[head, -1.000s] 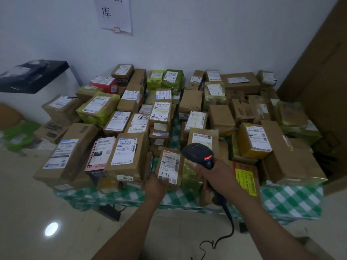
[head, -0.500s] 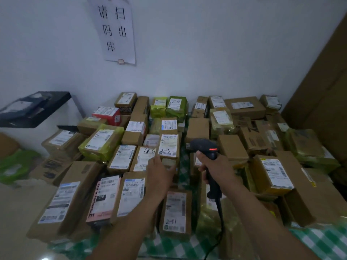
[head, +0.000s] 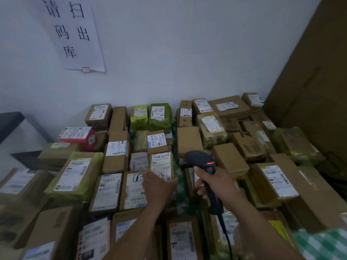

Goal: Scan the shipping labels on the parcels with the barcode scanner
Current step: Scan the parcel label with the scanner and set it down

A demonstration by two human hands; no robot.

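Clasping the scanner (head: 201, 160), right grip (head: 216, 186); left grip (head: 159, 186) spread over a parcel (head: 161, 163).

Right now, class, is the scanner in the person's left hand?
No, the right hand grips the scanner by its handle, while the left hand is spread over the parcels.
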